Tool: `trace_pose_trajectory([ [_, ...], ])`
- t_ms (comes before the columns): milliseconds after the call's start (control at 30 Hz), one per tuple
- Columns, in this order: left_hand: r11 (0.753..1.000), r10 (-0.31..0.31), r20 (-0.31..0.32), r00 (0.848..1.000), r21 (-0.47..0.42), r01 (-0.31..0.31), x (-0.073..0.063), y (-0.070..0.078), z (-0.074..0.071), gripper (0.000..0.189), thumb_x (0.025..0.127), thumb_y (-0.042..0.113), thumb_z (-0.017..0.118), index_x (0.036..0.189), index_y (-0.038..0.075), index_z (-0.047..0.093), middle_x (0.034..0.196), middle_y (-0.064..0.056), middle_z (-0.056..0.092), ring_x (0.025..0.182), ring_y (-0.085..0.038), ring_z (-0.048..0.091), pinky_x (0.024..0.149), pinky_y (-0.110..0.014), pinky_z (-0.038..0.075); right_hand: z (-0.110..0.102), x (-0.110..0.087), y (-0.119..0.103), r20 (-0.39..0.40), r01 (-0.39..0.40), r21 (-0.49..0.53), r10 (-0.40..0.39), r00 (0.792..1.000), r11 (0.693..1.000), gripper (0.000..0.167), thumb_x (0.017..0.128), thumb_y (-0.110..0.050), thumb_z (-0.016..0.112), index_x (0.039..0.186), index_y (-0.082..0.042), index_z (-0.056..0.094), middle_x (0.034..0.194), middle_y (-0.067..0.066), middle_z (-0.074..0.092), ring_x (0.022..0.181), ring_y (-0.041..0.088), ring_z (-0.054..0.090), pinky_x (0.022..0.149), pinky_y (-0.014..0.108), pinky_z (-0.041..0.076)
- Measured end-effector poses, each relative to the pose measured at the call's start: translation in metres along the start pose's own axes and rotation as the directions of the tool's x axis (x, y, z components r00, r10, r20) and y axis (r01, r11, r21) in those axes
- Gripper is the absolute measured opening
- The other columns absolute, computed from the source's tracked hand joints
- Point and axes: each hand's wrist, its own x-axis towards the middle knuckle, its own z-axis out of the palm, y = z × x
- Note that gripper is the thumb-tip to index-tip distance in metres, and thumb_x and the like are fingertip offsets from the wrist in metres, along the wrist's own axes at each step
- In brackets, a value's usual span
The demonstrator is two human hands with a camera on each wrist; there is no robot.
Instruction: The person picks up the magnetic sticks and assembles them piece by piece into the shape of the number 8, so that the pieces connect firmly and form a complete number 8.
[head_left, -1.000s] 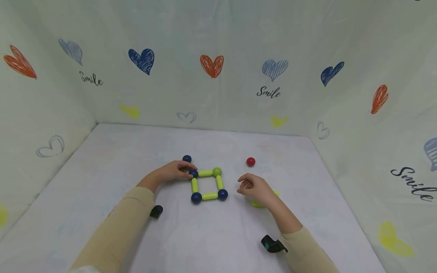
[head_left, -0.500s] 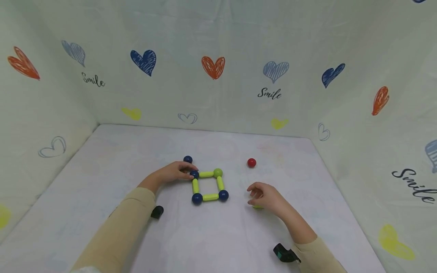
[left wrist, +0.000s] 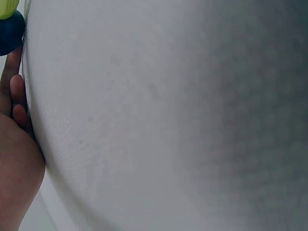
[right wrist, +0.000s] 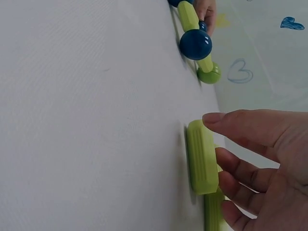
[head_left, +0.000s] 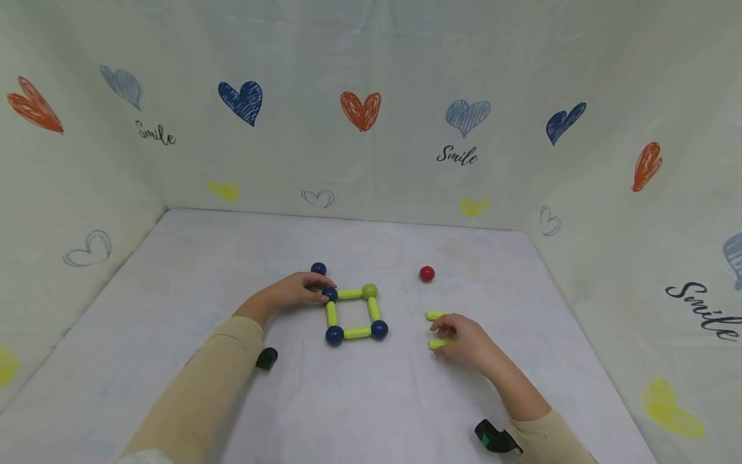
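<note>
A square frame of yellow-green rods (head_left: 357, 332) joins dark blue balls (head_left: 379, 330) and one green ball (head_left: 369, 292) on the table. My left hand (head_left: 295, 290) holds the blue ball (head_left: 330, 294) at the frame's far left corner between thumb and fingers. To the right, my right hand (head_left: 466, 341) is at two loose rods. Its thumb and fingers are spread about the nearer rod (right wrist: 202, 156), thumb by one end, with a gap before the index finger. The farther rod (head_left: 435, 316) lies just beyond the fingers, partly hidden.
A loose red ball (head_left: 427, 274) lies beyond the right hand. Another blue ball (head_left: 318, 269) sits just behind the left hand. White cloth walls with printed hearts (head_left: 361, 111) stand around the table (head_left: 359, 406) at the back and sides.
My right hand has drawn away from the square, rightward and toward me, down to the loose rods, uncovering their left ends. The left hand stays on the corner ball.
</note>
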Motion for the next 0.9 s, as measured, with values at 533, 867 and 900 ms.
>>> trace_pose_trajectory([
  [533, 1.0, -0.007, -0.009, 1.0, 0.016, 0.007, 0.0009, -0.0004, -0.0004, 0.034, 0.093, 0.019, 0.068, 0.127, 0.013, 0.065, 0.132, -0.011, 0.056, 0.124, -0.03, 0.045, 0.107, -0.052, 0.03, 0.0013, -0.0026, 0.0082, -0.009, 0.013, -0.025, -0.013, 1.0, 1.0, 0.026, 0.076, 0.004, 0.08, 0.094, -0.011, 0.069, 0.088, -0.001, 0.057, 0.086, 0.019, 0.052, 0.083, 0.04, 0.046],
  [867, 1.0, -0.009, -0.011, 1.0, 0.012, 0.009, 0.0018, -0.0017, 0.0001, 0.034, 0.093, 0.019, 0.068, 0.126, 0.014, 0.065, 0.132, -0.01, 0.056, 0.125, -0.03, 0.045, 0.107, -0.053, 0.03, 0.0022, -0.0037, 0.0058, -0.021, 0.003, -0.018, -0.003, 1.0, 1.0, 0.022, 0.078, 0.002, 0.078, 0.092, -0.014, 0.07, 0.088, -0.001, 0.057, 0.086, 0.02, 0.051, 0.079, 0.036, 0.047],
  [900, 1.0, -0.007, -0.01, 1.0, 0.015, 0.007, 0.0017, -0.0016, 0.0, 0.034, 0.093, 0.019, 0.068, 0.126, 0.014, 0.065, 0.132, -0.011, 0.056, 0.125, -0.03, 0.045, 0.106, -0.053, 0.03, 0.0025, -0.0035, 0.0048, -0.023, 0.004, -0.018, -0.005, 1.0, 1.0, 0.022, 0.079, 0.001, 0.078, 0.092, -0.014, 0.07, 0.088, -0.001, 0.057, 0.085, 0.02, 0.051, 0.078, 0.036, 0.047],
])
